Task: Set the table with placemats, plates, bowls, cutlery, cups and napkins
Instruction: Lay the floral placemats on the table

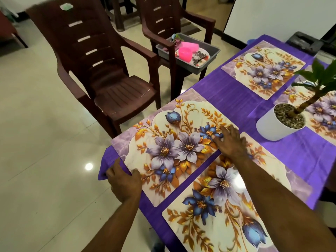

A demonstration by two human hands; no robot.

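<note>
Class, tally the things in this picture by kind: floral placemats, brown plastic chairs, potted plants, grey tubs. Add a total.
Floral placemats: 4
Brown plastic chairs: 2
White potted plant: 1
Grey plastic tub: 1
Total: 8

place: home dining room | cues: purple-clothed table (234,91), plastic armchairs (101,73), tiled floor (45,133)

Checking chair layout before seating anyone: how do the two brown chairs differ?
The near chair has a bare seat; the far chair carries a grey tray of pink bowls and other tableware. The near chair stands beside the table's front corner, the far one further along the same side. Both share the same brown slatted design with armrests.
</note>
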